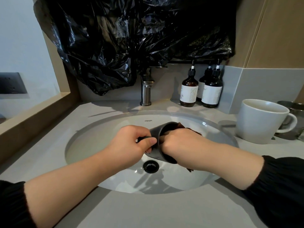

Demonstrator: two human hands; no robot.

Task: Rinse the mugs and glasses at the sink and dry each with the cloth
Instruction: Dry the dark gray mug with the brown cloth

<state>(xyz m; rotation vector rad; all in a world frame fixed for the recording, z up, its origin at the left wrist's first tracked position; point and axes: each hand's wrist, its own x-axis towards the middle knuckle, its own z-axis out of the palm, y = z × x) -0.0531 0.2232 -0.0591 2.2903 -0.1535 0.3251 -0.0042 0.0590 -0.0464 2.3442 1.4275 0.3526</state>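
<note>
Over the white sink (102,142) I hold a dark grey mug (156,131) on its side, its mouth turned to the right. My left hand (131,143) grips the mug by its handle. My right hand (182,145) has its fingers pushed into the mug's mouth with a dark brown cloth (181,125); bits of the cloth stick out above and below the hand. A large white mug (259,122) stands upright on the counter at the right.
A steel tap (146,91) stands behind the sink with no water running. Three brown pump bottles (189,91) stand at the back right. A metal cup (294,107) sits behind the white mug. Black plastic sheeting (131,38) hangs above the tap. The black drain (151,166) lies below the mug.
</note>
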